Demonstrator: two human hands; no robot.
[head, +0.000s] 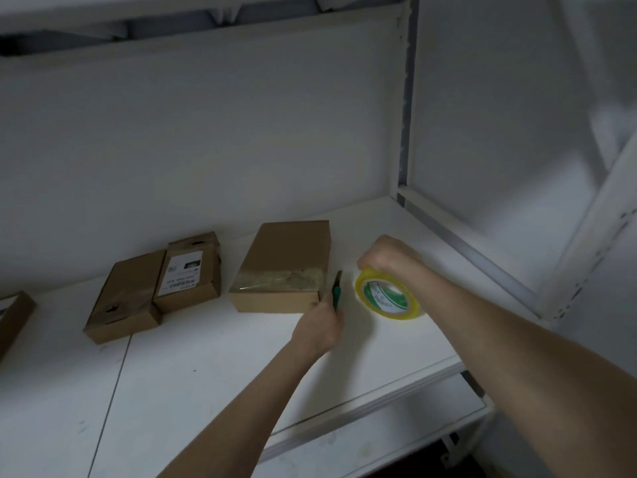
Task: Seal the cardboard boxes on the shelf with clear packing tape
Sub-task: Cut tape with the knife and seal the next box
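A brown cardboard box (287, 257) lies on the white shelf (206, 367), with a strip of clear tape across its near end. My right hand (389, 257) grips a roll of clear tape (386, 294) with a yellow-green core, just right of that box. At the box's near right corner my left hand (319, 326) holds a dark green cutter (336, 288). To the left lie two more boxes: one with a white label (189, 274) leaning on a plain one (125, 298).
The corner of another box (13, 319) shows at the far left edge. The shelf's white back wall and a metal upright (406, 98) close in the rear and right. The shelf's front edge (396, 391) runs below my right forearm, with a lower shelf beneath.
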